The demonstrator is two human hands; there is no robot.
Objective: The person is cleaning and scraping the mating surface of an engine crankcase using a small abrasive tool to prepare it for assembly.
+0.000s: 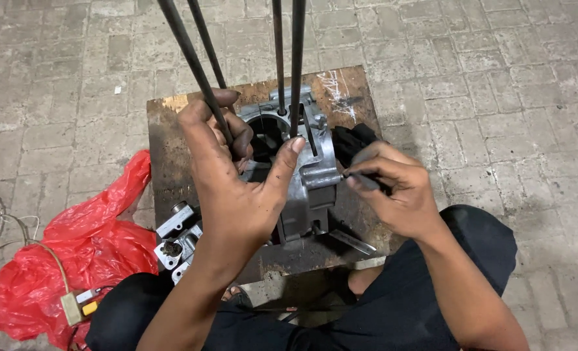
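Left hand: gripped one long dark metal stud rod
Right hand: pinched small dark tool
Grey aluminium engine crankcase: on rusty metal stand, between hands, left nearer
Rod axis: upright, toward camera

Four upright rods fence engine casing; red bag crowds left; right paving open.

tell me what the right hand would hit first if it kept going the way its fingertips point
Pointing left, the right hand would probably meet the grey metal engine casing first, beside the left hand's thumb; depth is hard to judge.
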